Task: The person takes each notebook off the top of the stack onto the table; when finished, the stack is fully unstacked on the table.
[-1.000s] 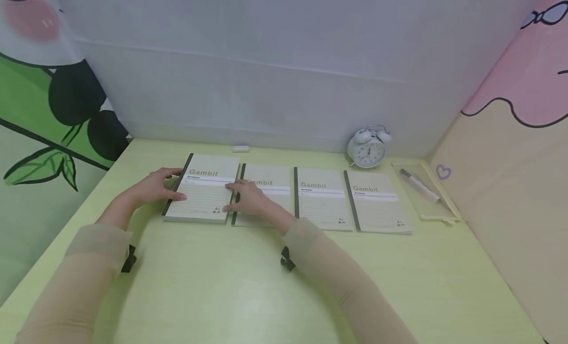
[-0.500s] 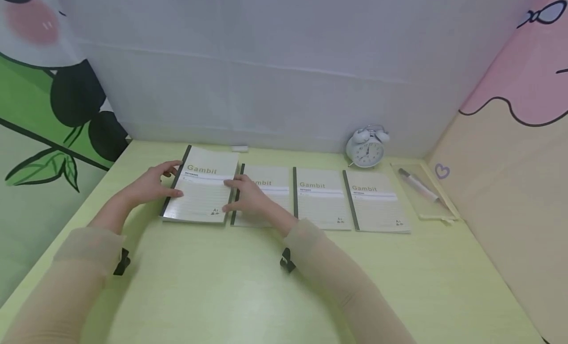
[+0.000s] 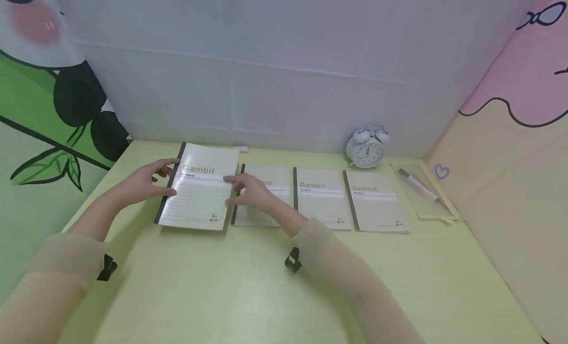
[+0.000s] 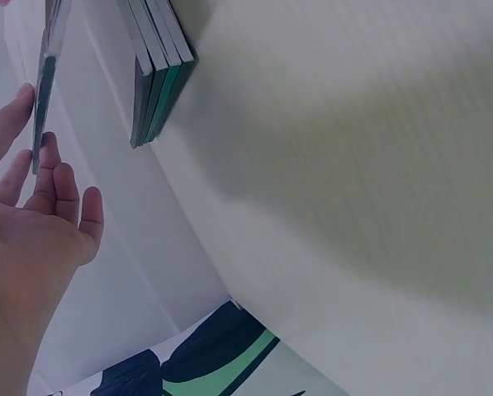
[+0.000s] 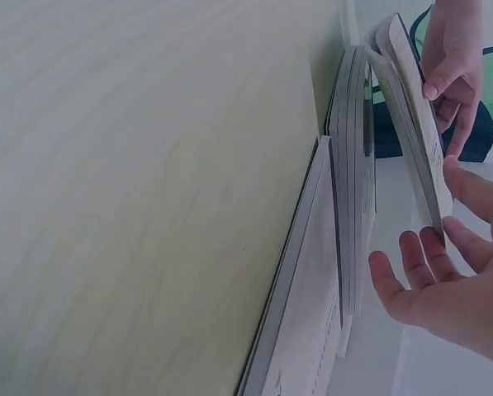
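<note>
A cream notebook (image 3: 197, 191) with a dark spine and "Gambit" on its cover is held up off the table at the left. My left hand (image 3: 144, 182) pinches its spine side between thumb and fingers. Its opposite edge is pinched by my right hand (image 3: 254, 190). Seen from the left wrist, the notebook (image 4: 46, 74) appears edge-on, apart from a small stack of notebooks (image 4: 157, 66). In the right wrist view, a gap shows between the held notebook (image 5: 411, 124) and that stack (image 5: 349, 190), and its pages bow slightly.
Three like notebooks lie in a row to the right: one partly behind my right hand, a middle one (image 3: 321, 206) and an end one (image 3: 377, 208). A white alarm clock (image 3: 367, 147) stands behind them. Farther right lies a clear pouch (image 3: 410, 198) with a pen (image 3: 419, 185).
Both hands have raised the left notebook from the stack. It has come up and slightly left, now overlapping the small white block behind. The other notebooks stay put.
</note>
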Demonstrator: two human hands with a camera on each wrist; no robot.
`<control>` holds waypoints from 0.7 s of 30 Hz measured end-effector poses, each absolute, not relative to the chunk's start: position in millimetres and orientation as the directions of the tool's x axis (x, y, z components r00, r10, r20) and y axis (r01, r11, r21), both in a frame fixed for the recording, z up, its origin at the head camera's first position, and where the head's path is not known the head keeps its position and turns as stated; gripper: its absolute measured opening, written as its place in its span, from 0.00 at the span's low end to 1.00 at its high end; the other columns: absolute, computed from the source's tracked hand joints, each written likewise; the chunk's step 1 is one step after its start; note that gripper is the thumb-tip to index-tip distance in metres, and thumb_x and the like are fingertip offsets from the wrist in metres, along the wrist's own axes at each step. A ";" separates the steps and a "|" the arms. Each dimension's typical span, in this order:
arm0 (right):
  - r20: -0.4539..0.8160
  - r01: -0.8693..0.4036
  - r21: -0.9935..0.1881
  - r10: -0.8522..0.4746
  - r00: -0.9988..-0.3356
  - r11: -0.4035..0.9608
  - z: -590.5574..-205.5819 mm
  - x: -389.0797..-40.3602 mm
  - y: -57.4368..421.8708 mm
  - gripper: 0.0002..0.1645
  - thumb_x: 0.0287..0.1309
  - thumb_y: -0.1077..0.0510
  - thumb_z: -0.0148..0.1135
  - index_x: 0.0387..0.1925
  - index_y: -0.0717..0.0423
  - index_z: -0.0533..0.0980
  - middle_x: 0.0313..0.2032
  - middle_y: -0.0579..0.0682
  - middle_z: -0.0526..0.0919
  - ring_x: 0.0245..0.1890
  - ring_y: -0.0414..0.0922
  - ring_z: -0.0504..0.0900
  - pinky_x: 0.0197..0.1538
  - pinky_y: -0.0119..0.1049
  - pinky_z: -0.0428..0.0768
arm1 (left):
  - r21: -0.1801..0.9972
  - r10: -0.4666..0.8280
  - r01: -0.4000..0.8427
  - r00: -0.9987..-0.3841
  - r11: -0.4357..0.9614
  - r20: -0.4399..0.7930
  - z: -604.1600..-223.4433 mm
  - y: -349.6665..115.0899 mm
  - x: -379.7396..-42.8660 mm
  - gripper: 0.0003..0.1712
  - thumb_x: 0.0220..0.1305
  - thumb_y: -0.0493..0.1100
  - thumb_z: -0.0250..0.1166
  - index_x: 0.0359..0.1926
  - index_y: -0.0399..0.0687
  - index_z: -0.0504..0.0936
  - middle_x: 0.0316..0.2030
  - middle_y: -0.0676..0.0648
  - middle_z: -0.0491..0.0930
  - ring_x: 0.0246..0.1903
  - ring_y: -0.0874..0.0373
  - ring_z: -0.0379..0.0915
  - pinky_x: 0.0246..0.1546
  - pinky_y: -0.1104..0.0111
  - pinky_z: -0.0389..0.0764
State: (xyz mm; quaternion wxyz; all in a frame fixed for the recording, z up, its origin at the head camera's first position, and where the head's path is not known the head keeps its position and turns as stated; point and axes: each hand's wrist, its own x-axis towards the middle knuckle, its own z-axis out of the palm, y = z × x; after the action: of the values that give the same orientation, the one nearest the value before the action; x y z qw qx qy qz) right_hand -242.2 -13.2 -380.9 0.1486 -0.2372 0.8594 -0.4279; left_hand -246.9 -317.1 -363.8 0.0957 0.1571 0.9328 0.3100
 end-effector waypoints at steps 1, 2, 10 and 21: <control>-0.058 -0.259 -0.827 -0.533 -0.844 0.499 -380.5 -241.0 -12.6 0.40 0.48 0.56 0.73 0.64 0.45 0.68 0.54 0.46 0.74 0.52 0.47 0.74 0.44 0.31 0.75 | 0.610 0.359 0.241 -0.930 0.755 -0.076 -362.7 -316.9 -244.7 0.51 0.53 0.51 0.71 0.71 0.44 0.53 0.51 0.36 0.68 0.52 0.40 0.62 0.53 0.45 0.64; -0.059 -0.247 -0.840 -0.535 -0.843 0.483 -379.8 -240.0 -11.9 0.39 0.48 0.57 0.72 0.64 0.45 0.69 0.50 0.47 0.76 0.50 0.47 0.75 0.41 0.30 0.74 | 0.609 0.365 0.248 -0.928 0.754 -0.073 -361.7 -316.5 -242.3 0.51 0.53 0.51 0.71 0.71 0.44 0.53 0.51 0.37 0.69 0.52 0.41 0.62 0.52 0.46 0.65; -0.029 -0.268 -0.849 -0.546 -0.837 0.456 -367.7 -230.4 -4.3 0.37 0.50 0.59 0.70 0.63 0.45 0.69 0.34 0.49 0.79 0.40 0.43 0.76 0.34 0.27 0.70 | 0.580 0.410 0.323 -0.912 0.748 -0.021 -352.6 -312.2 -221.0 0.49 0.52 0.51 0.72 0.71 0.46 0.57 0.48 0.42 0.73 0.48 0.49 0.64 0.48 0.51 0.65; -0.032 -0.326 -0.821 -0.608 -0.793 0.468 -365.6 -196.5 2.5 0.43 0.47 0.56 0.73 0.66 0.46 0.66 0.28 0.42 0.78 0.34 0.35 0.75 0.38 0.25 0.71 | 0.581 0.423 0.299 -0.902 0.757 -0.086 -352.4 -314.9 -188.9 0.47 0.52 0.56 0.70 0.70 0.56 0.59 0.45 0.47 0.76 0.45 0.49 0.67 0.40 0.62 0.71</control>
State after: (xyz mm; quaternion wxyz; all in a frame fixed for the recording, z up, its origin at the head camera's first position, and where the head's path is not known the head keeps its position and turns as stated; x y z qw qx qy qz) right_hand -196.5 2.5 -365.6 0.1621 -0.2776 0.8414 -0.4344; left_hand -188.9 -314.9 -352.4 0.1067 0.1939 0.9311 0.2899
